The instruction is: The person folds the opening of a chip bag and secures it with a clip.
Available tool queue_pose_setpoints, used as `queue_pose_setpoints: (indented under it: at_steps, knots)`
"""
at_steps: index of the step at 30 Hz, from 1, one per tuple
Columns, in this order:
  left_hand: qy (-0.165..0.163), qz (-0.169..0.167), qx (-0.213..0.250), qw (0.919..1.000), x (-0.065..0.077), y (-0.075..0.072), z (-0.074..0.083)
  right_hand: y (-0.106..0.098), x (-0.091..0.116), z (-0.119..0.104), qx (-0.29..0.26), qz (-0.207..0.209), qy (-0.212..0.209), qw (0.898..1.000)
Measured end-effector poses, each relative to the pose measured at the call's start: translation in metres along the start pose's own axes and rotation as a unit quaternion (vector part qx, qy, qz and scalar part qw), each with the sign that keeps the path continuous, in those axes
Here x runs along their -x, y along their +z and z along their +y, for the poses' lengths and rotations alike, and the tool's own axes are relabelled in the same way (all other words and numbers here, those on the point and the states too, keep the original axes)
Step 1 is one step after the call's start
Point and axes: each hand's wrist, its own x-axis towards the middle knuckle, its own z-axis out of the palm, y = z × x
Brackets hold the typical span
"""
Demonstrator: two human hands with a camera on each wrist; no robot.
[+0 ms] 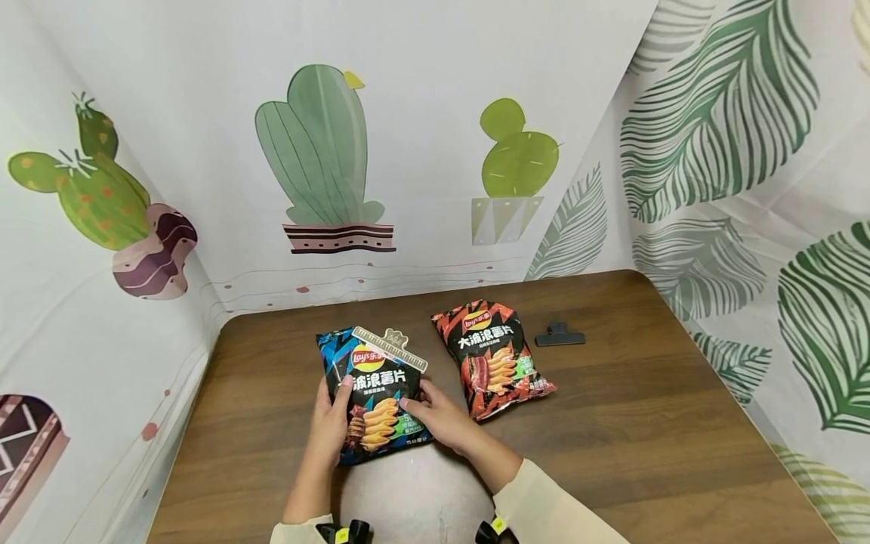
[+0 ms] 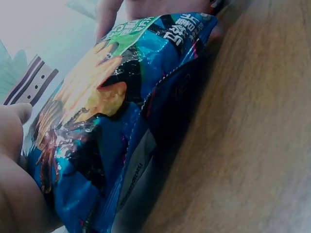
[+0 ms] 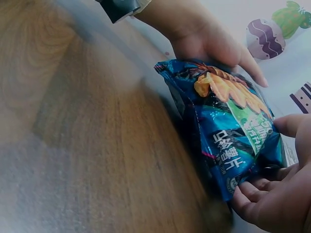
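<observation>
A blue and black bag of potato chips (image 1: 370, 408) is held at the near left of the table, printed face up. My left hand (image 1: 329, 423) grips its left edge, thumb on the front and the other fingers hidden behind. On the opposite side my right hand (image 1: 445, 419) grips the bag, its thumb on the front and its fingers (image 3: 252, 194) curled at the edge in the right wrist view. A pale bag clip (image 1: 390, 349) with ruler-like marks lies slantwise across the bag's upper right corner. Whether it clamps the bag I cannot tell.
To the right lies a red and black bag of potato chips (image 1: 485, 359). A dark bag clip (image 1: 560, 335) rests on the wooden table (image 1: 632, 393) farther right. Behind the table hangs a white cloth (image 1: 428, 151) printed with cacti and leaves.
</observation>
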Motion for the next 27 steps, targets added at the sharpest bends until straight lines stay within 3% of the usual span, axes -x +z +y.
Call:
queue_pose_setpoints:
  at_steps: [3,11,20,27]
  knots:
    - [-0.005,-0.004,0.002,1.0,-0.001,-0.002,0.0,0.001,-0.001,0.001,-0.009,-0.005,-0.001,1.0]
    - [-0.007,-0.013,0.0,0.9999,-0.001,-0.005,-0.001,-0.001,0.0,0.002,0.043,-0.006,0.021,0.999]
    - [-0.035,-0.014,-0.02,0.9991,-0.003,-0.01,0.0,-0.001,-0.002,0.007,0.081,0.021,0.046,0.995]
    - [-0.023,-0.017,-0.019,0.9994,-0.007,-0.014,0.001,0.001,-0.004,0.009,0.107,0.028,0.046,0.993]
